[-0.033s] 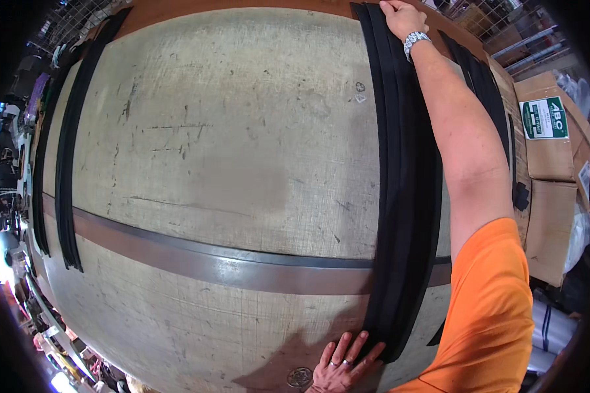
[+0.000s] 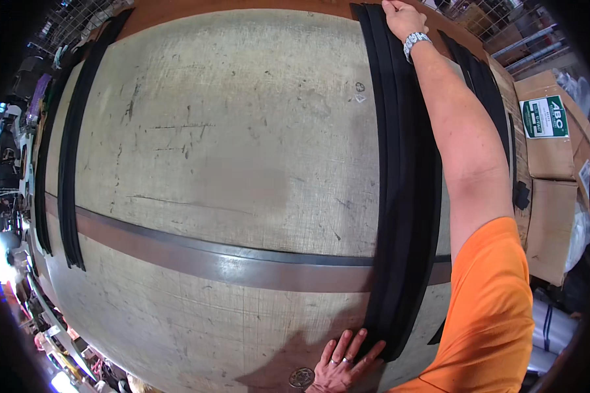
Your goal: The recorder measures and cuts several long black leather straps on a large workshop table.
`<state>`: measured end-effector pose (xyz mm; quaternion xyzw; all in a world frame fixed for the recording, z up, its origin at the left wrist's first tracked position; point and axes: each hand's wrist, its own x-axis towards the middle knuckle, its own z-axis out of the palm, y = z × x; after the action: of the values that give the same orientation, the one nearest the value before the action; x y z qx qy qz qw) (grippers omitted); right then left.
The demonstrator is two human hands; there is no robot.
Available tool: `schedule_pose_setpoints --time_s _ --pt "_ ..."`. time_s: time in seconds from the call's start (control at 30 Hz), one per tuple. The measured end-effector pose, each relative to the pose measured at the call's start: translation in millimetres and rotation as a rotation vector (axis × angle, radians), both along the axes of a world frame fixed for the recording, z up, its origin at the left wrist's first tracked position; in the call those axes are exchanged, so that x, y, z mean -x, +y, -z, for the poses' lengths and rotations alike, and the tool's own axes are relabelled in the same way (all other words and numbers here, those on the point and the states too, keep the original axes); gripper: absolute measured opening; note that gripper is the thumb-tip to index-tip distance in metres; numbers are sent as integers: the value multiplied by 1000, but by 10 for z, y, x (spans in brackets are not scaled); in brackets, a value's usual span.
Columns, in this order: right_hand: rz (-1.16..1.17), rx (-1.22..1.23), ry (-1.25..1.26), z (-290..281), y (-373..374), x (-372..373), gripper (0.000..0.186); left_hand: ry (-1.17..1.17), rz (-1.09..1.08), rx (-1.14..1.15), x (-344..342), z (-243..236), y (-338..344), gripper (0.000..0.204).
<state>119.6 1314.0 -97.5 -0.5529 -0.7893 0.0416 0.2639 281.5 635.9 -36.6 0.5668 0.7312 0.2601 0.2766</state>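
Note:
Long black fabric strips [image 2: 396, 164] lie side by side across the worn board, running from the far edge to near me on the right. At their far end my right hand [image 2: 406, 21], with a metal watch band on the wrist, has its fingers closed on the edge of a strip; the fingertips are partly cut off by the picture's top. My left hand [image 2: 343, 367], wearing rings, lies flat with fingers spread at the near end. Its fingertips touch the board and the strips' left corner.
More black strips [image 2: 72, 164] lie along the left side, and others [image 2: 482, 78] at the far right. A brown band [image 2: 223, 265] crosses the pale board [image 2: 242, 118]. A round metal piece [image 2: 301, 377] sits beside my left hand. Cardboard boxes [image 2: 547, 223] stand to the right.

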Motion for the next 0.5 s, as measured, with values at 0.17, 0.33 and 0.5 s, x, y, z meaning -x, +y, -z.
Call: schedule_pose_setpoints --time_s 0.17,0.33,0.5 --pt "-41 65 133 -199 -505 -293 47 20 -79 -85 -268 242 -338 53" --pt "-175 -68 -69 -555 -909 -990 65 -128 -82 -266 -116 264 -270 68" --pt "-888 -204 243 -1513 -3297 -1989 43 -380 -49 -502 127 198 -335 37"
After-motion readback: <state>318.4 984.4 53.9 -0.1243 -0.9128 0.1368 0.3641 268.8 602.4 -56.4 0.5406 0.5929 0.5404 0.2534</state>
